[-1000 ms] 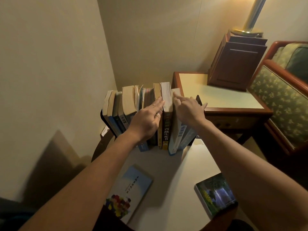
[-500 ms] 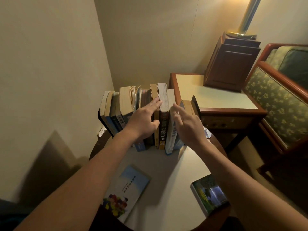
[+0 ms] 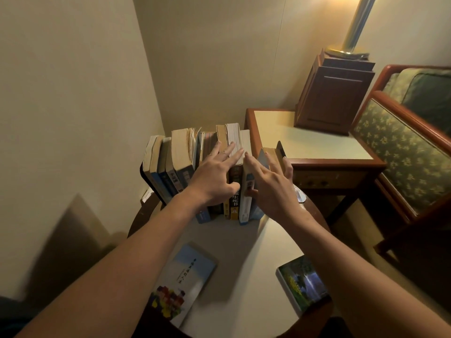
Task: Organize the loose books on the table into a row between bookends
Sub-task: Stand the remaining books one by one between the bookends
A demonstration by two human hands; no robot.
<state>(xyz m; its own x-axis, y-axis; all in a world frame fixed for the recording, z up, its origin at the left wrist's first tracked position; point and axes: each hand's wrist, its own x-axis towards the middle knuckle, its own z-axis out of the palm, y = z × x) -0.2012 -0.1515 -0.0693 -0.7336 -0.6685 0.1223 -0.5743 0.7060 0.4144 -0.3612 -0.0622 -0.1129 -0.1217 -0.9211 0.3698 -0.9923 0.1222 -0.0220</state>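
Row of books [image 3: 183, 157] upright at the far edge of the round table [image 3: 244, 250].
Left hand [image 3: 214, 181], fingers straight and spread, rested on the middle tops. Right hand [image 3: 271, 189], fingers extended and grasping nothing, touched the leaning end volumes by the right bookend [image 3: 280, 148]. Both hid some spines. Blue book [image 3: 185, 281] and green book [image 3: 302, 284] lay flat nearer. Side table [image 3: 305, 142] stood just beyond.

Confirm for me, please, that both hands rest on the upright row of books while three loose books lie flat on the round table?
Not three: the head view shows two loose books flat on the round table, a blue-covered book and a green-covered book. The left hand and right hand do rest on the upright row.
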